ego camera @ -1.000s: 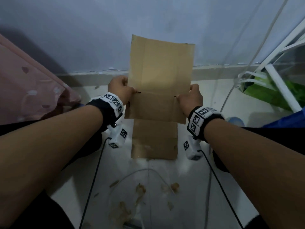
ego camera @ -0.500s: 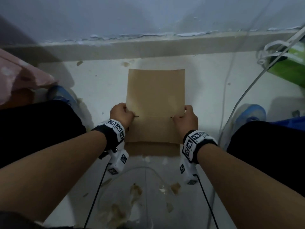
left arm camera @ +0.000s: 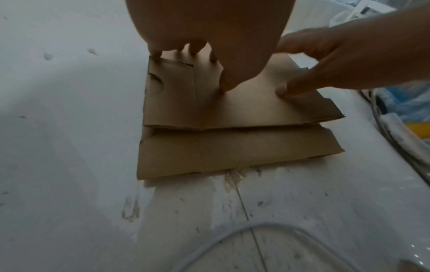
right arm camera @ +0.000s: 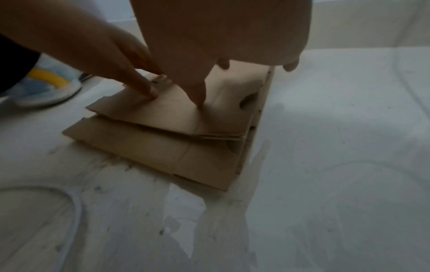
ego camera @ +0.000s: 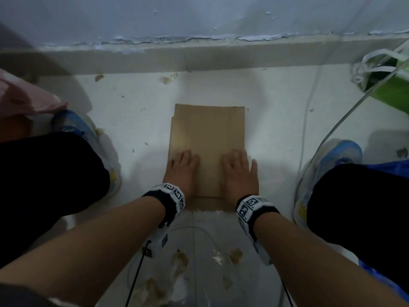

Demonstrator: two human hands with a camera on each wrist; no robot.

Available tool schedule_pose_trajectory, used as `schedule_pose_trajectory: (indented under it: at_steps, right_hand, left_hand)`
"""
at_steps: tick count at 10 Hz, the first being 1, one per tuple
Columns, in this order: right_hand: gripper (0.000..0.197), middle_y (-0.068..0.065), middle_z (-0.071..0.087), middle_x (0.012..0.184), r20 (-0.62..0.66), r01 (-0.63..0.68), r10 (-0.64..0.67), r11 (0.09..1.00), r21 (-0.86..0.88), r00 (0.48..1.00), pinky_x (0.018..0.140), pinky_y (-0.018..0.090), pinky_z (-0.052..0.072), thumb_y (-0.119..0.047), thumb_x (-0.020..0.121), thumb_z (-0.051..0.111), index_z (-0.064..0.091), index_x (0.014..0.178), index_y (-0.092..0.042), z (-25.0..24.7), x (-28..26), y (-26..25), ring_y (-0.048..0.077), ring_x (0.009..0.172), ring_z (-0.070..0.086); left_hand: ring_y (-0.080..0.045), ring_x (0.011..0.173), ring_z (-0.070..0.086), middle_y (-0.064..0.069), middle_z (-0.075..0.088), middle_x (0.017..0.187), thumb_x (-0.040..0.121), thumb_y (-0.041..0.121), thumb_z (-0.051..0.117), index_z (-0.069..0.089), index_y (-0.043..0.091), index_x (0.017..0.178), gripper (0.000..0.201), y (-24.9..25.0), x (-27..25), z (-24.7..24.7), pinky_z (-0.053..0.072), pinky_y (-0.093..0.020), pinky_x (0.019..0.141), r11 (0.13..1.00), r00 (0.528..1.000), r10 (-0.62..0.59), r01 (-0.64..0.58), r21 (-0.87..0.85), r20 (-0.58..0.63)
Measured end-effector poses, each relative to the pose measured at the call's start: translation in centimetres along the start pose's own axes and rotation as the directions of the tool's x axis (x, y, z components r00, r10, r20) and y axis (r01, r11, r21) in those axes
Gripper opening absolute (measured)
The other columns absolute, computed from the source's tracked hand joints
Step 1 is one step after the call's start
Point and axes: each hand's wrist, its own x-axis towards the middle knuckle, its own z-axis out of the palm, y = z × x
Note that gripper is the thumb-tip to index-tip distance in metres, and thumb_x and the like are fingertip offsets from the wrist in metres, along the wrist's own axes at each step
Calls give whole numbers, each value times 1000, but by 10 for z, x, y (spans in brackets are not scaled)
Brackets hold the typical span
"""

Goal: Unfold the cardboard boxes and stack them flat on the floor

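A flattened brown cardboard box (ego camera: 208, 134) lies on top of another flattened box (left arm camera: 232, 149) on the white floor, between my knees. My left hand (ego camera: 183, 167) presses flat on the top box's left half, fingers straight. My right hand (ego camera: 240, 171) presses its right half the same way. In the left wrist view the left hand (left arm camera: 209, 55) bears down with its fingertips, and the right hand (left arm camera: 325, 64) reaches in from the right. The right wrist view shows the right hand (right arm camera: 209, 77) on the top box (right arm camera: 172, 114), whose near edge sits short of the lower box's edge.
A low ledge and wall (ego camera: 199, 54) run along the far side. My blue shoes (ego camera: 327, 165) and dark-trousered knees flank the stack. A white cable (ego camera: 332, 129) loops at the right, a green bag (ego camera: 389, 87) sits far right, pink cloth (ego camera: 26, 98) far left. Paper scraps litter the near floor.
The box, held upright in both hands a second ago, has been lowered onto the stack. Both hands have let go of its edges and now press flat on top.
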Motion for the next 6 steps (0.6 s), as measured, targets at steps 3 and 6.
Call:
schedule_pose_trajectory:
  at_steps: [3,6]
  right_hand:
    - [79,7,-9,169,265,84,-60,993,-81,962,124,49,5,-54,99,42,2,161,-25,10,5,-2,25,155,-7]
    - [64,9,39,155,60,84,-82,996,-36,995,113,47,27,-54,102,35,34,151,-14,-91,-4,-33,29,142,36]
  left_hand:
    - [-31,157,0,-12,-8,170,96,42,57,8,20,162,86,-7,-2,-4,10,-46,127,999,982,51,-52,-3,184]
    - [-28,154,19,-15,18,166,99,50,52,32,14,157,71,11,-33,-108,24,-40,122,995,994,103,-102,21,-35]
